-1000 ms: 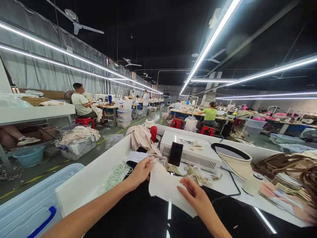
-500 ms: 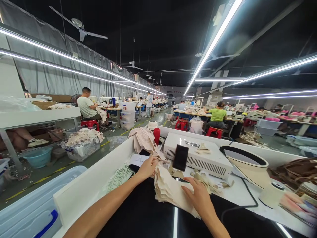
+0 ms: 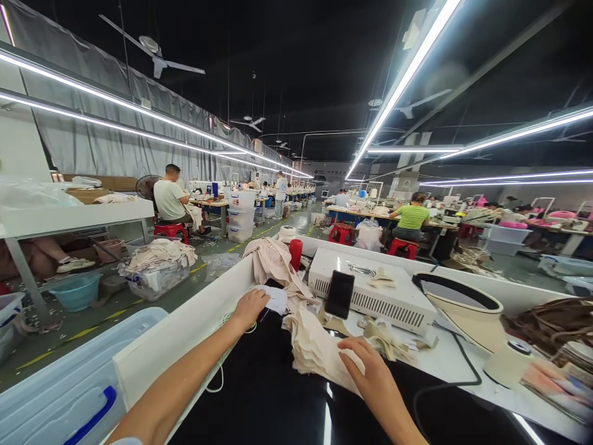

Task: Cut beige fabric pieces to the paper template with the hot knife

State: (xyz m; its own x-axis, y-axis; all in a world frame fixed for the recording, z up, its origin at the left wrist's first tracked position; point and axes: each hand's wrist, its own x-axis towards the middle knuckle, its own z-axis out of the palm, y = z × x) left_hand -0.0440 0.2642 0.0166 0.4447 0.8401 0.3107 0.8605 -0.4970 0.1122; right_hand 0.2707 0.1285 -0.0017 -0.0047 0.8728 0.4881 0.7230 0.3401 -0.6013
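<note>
on the dark worktop [image 3: 278,402] in front of the person, a stack of cream fabric pieces [image 3: 315,349] lies fanned out, just short of the white box-shaped machine [image 3: 370,290] with a black phone [image 3: 340,294] leaning against its front. the right hand [image 3: 370,371] rests flat on the near edge of the stack, fingers spread and open, pressing the cloth rather than gripping it. half a second ago it lay much the same way on the pieces. the left hand [image 3: 250,307] has moved: earlier it was at the far left corner of the stack, and now it has gone further left and away from the cloth, its fingers curled down beside a white slip of paper [image 3: 277,299], over the coil of white cord [image 3: 227,324]; whether it pinches anything i cannot tell. the stack looks more bunched than a second ago, when a single sheet was spread between both hands. a heap of beige cloth [image 3: 271,262] and a red spool [image 3: 295,254] stand behind the left hand.
</note>
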